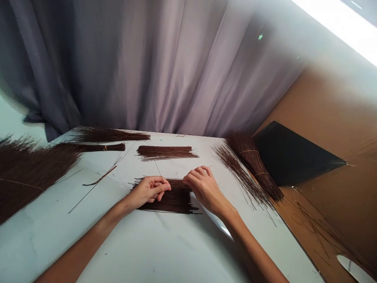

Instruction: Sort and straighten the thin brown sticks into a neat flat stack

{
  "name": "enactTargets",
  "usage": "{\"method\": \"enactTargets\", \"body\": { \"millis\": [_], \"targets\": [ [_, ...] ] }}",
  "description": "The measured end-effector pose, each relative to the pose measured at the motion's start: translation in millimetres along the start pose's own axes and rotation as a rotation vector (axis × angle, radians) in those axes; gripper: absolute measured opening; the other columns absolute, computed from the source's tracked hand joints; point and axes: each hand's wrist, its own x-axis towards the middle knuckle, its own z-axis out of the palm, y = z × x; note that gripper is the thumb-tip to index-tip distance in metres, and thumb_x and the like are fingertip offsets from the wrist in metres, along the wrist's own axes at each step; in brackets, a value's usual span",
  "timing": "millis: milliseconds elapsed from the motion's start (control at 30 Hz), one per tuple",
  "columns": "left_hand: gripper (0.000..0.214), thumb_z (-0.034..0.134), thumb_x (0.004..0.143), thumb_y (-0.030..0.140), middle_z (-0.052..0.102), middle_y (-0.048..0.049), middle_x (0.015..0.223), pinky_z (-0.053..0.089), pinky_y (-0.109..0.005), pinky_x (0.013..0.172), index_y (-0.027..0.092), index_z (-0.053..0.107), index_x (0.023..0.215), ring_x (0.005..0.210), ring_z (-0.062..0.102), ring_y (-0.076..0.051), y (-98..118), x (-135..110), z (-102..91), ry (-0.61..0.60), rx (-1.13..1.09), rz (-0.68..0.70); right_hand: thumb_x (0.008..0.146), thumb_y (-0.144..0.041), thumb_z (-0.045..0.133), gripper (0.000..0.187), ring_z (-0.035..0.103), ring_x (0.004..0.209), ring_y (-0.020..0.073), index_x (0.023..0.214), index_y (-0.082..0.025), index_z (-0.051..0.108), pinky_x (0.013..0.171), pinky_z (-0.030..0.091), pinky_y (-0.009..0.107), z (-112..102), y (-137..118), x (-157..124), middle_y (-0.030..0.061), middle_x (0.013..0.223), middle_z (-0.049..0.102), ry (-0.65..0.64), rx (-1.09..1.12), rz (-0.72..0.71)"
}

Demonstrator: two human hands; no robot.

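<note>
A flat layer of thin dark brown twigs [173,200] lies crosswise on the white table in front of me. Over its left part, my left hand [153,190] is closed in a pinch, with one thin twig [158,169] slanting up out of the fingers. My right hand [202,184] hovers at the layer's upper right edge, its fingertips pressed together. Whatever those fingertips hold, if anything, is too fine to make out. Farther back lies a second, smaller row of cut twigs [167,152], apart from both hands.
Large bundles of twigs lie left [26,177] and at the right edge, one tied [255,163]. A banded bundle [114,147] and a loose one [112,135] lie back left. Loose strips [101,177] are near my left arm. A grey curtain [153,67] hangs behind the table [141,251].
</note>
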Motion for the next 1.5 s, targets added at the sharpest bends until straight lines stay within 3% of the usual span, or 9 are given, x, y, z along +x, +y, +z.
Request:
{"method": "enactTargets", "body": {
  "millis": [200, 300, 400, 600, 700, 833, 1000, 1367, 1500],
  "targets": [
    [0.037, 0.065, 0.091, 0.053, 0.053, 0.0054, 0.057, 0.017, -0.019, 0.039, 0.017, 0.063, 0.089, 0.042, 0.024, -0.005, -3.5, 1.1, 4.7, 0.022, 0.047, 0.016, 0.105, -0.022, 0.046, 0.017, 0.053, 0.091, 0.0199, 0.107, -0.020, 0.063, 0.103, 0.035, 0.043, 0.0, -8.3, -0.7, 0.0057, 0.097, 0.065, 0.043, -0.047, -0.062],
    [0.038, 0.065, 0.089, 0.054, 0.056, 0.0044, 0.059, 0.027, -0.019, 0.038, 0.016, 0.063, 0.090, 0.041, 0.035, -0.006, -4.0, -0.3, 12.2, 0.030, 0.122, 0.003, 0.103, -0.014, 0.046, 0.036, 0.052, 0.100, 0.0218, 0.134, -0.025, 0.057, 0.103, 0.036, 0.042, 9.5, -21.9, 0.7, 0.0079, 0.111, 0.064, 0.114, -0.180, -0.131],
    [0.037, 0.064, 0.089, 0.052, 0.060, 0.0019, 0.063, 0.035, -0.020, 0.040, 0.016, 0.064, 0.090, 0.045, 0.047, -0.009, -3.5, -2.1, 19.4, 0.004, 0.188, 0.006, 0.102, -0.016, 0.049, 0.047, 0.050, 0.106, 0.0235, 0.146, -0.032, 0.050, 0.105, 0.035, 0.042, 18.2, -33.5, 2.1, 0.0074, 0.119, 0.061, 0.118, -0.287, -0.194],
    [0.029, 0.062, 0.092, 0.045, 0.064, 0.0012, 0.068, 0.036, -0.019, 0.044, 0.017, 0.062, 0.087, 0.052, 0.052, -0.010, -3.9, -2.8, 22.5, -0.008, 0.190, 0.022, 0.100, -0.015, 0.050, 0.024, 0.048, 0.094, 0.0233, 0.118, -0.020, 0.065, 0.101, 0.036, 0.042, 27.0, -26.5, -0.4, 0.0085, 0.103, 0.064, 0.176, -0.348, -0.097],
    [0.028, 0.061, 0.093, 0.044, 0.064, 0.0007, 0.069, 0.035, -0.019, 0.045, 0.017, 0.063, 0.090, 0.053, 0.052, -0.010, -6.9, -0.9, 20.4, 0.018, 0.198, 0.026, 0.098, -0.012, 0.052, 0.017, 0.047, 0.094, 0.0233, 0.105, -0.019, 0.066, 0.099, 0.036, 0.041, 30.7, -17.6, -1.6, 0.0090, 0.107, 0.064, 0.203, -0.357, -0.099],
    [0.031, 0.060, 0.094, 0.047, 0.063, -0.0002, 0.070, 0.034, -0.020, 0.046, 0.016, 0.063, 0.092, 0.055, 0.052, -0.010, -8.5, 1.3, 18.2, 0.076, 0.190, 0.063, 0.096, -0.009, 0.053, 0.018, 0.048, 0.096, 0.0230, 0.103, -0.020, 0.064, 0.100, 0.034, 0.040, 31.4, -11.3, -2.4, 0.0067, 0.117, 0.065, 0.151, -0.376, -0.109],
    [0.031, 0.059, 0.095, 0.048, 0.062, -0.0002, 0.071, 0.035, -0.021, 0.047, 0.017, 0.062, 0.089, 0.056, 0.052, -0.011, -6.4, 0.8, 19.8, 0.119, 0.195, 0.096, 0.095, -0.006, 0.051, 0.019, 0.048, 0.091, 0.0227, 0.098, -0.021, 0.062, 0.097, 0.033, 0.040, 30.2, -9.9, -1.5, 0.0049, 0.108, 0.067, 0.104, -0.397, -0.072],
    [0.026, 0.055, 0.097, 0.043, 0.068, -0.0015, 0.072, 0.038, -0.024, 0.052, 0.018, 0.059, 0.088, 0.057, 0.057, -0.013, -3.9, -3.3, 20.9, 0.078, 0.231, 0.059, 0.095, -0.001, 0.048, 0.030, 0.051, 0.093, 0.0221, 0.111, -0.020, 0.064, 0.097, 0.039, 0.040, 23.9, 11.8, -4.3, 0.0085, 0.114, 0.064, 0.132, -0.346, -0.074],
    [0.022, 0.052, 0.099, 0.039, 0.074, -0.0037, 0.075, 0.039, -0.026, 0.056, 0.020, 0.055, 0.088, 0.060, 0.062, -0.015, -4.7, -4.5, 21.5, 0.001, 0.195, 0.072, 0.101, -0.013, 0.048, 0.034, 0.055, 0.089, 0.0204, 0.134, -0.018, 0.055, 0.087, 0.047, 0.036, 13.4, 15.4, -2.7, 0.0138, 0.119, 0.059, 0.282, -0.243, 0.065]
  ]
}}
